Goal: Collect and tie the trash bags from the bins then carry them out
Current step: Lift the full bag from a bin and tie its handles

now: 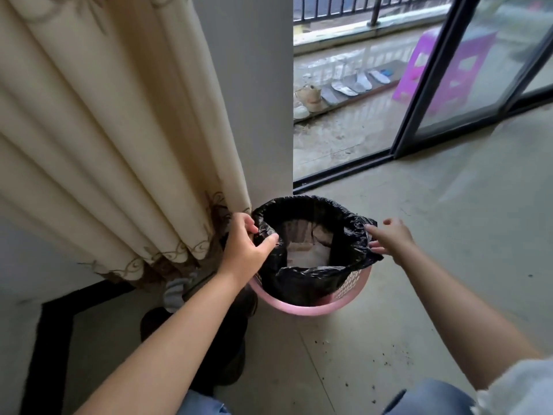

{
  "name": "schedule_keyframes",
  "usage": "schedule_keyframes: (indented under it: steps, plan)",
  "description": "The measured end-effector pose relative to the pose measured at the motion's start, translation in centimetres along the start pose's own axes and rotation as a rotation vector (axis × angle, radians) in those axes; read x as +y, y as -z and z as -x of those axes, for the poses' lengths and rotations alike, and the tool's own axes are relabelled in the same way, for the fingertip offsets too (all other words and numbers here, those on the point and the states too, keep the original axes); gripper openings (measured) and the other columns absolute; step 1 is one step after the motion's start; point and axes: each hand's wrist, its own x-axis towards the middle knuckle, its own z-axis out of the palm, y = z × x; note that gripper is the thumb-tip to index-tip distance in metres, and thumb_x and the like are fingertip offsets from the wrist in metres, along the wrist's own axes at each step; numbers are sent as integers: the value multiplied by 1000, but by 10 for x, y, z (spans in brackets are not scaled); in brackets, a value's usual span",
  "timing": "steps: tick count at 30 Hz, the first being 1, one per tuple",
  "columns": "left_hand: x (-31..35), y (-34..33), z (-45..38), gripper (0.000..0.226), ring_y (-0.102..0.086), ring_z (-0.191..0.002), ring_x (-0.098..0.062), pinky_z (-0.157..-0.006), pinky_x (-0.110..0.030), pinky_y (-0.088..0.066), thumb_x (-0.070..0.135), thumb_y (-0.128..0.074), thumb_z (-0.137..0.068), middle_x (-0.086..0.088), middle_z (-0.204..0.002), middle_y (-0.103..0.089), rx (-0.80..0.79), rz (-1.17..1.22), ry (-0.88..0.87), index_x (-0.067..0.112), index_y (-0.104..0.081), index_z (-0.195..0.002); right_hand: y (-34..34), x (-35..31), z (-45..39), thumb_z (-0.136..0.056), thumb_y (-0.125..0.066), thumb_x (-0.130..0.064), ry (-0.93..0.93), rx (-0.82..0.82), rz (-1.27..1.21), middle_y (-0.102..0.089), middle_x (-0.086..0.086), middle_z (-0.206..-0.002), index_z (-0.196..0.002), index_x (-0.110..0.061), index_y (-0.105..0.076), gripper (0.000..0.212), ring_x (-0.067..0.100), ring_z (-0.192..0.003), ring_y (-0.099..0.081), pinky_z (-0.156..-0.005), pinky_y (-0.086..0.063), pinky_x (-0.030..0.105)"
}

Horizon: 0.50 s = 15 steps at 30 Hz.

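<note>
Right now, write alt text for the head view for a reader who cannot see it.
A person's left hand and right hand grip opposite edges of a black trash bag lining a pink bin on the floor. A cream curtain hangs to the left; beyond an open sliding door, shoes line a balcony beside a purple stool.

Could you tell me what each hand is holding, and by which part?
Both hold the black trash bag by its rim: left hand at the left edge, right hand at the right.
</note>
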Motion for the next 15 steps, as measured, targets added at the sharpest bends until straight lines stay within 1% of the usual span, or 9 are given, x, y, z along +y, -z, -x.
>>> schedule_keyframes:
  steps: [1, 2, 3, 5, 6, 8, 10, 13, 15]
  plan:
    - [4, -2, -4, 39, -54, -81, -28, -81, -36, -45, 10, -68, -77, -2, -88, -43, 61, 14, 130, 13, -39, -102, -3, -3, 1, -83, -64, -16, -24, -5, 78, -49, 14, -100, -129, 1, -36, 57, 29, -80, -55, -47, -47, 29]
    - [5, -3, -7, 47, -54, -85, -25, -82, -34, -44, 11, -69, -78, -5, -90, -47, 106, 38, 277, 8, -37, -112, -6, -5, 2, -81, -67, -18, -35, -1, 167, -47, 13, -100, -126, 1, -38, 57, 29, -77, -56, -49, -46, 30]
    - [5, -3, -10, 44, -57, -79, -21, -76, -31, -47, 10, -67, -79, -8, -83, -54, 125, 121, 400, 3, -39, -112, -9, -6, 1, -80, -68, -17, -43, 8, 233, -48, 13, -94, -115, 1, -46, 46, 28, -74, -56, -51, -46, 32]
    - [5, 0, -13, 15, -54, -37, -12, -44, -18, -47, 5, -59, -86, -8, -53, -54, 75, 367, 618, 0, -46, -80, -13, -4, 1, -80, -63, -10, -16, 62, 344, -54, 15, -79, -86, 2, -56, 16, 28, -68, -54, -57, -43, 32]
    - [0, 3, -14, 23, -41, -21, -6, -31, -11, -38, 5, -54, -89, -8, -50, -48, 62, 399, 682, 2, -44, -68, -14, -2, 0, -79, -59, -6, 0, 90, 398, -55, 17, -77, -81, 2, -59, 8, 29, -71, -55, -61, -41, 30]
    - [-10, 9, -20, 34, -28, -15, -1, -25, -7, -25, 9, -46, -94, -6, -54, -36, 68, 341, 652, 7, -43, -60, -13, 2, -6, -79, -54, -2, 26, 122, 387, -58, 21, -83, -87, 0, -66, 15, 33, -86, -58, -68, -37, 28]
    - [-11, 15, -29, 35, -38, -28, -2, -31, -13, -31, 12, -43, -95, -3, -56, -36, 170, 293, 526, 7, -45, -61, -10, -8, -5, -81, -53, -4, 43, 111, 169, -60, 22, -84, -96, 2, -66, 20, 34, -85, -58, -70, -37, 29]
    - [8, 26, -41, 28, -43, -57, -4, -44, -6, -37, 13, -46, -94, 5, -63, -48, 320, 252, 266, 10, -52, -66, 0, -45, 4, -83, -48, 0, 70, -22, -319, -44, 13, -63, -69, 4, -56, 16, 24, -56, -42, -56, -32, 28]
    - [27, 33, -43, 35, -45, -61, -4, -52, -6, -39, 12, -46, -94, 5, -64, -50, 274, 335, 125, 17, -52, -60, 8, -73, 13, -85, -47, 2, 199, -128, -415, -42, 9, -62, -61, -9, -50, 27, 17, -55, -40, -55, -30, 24]
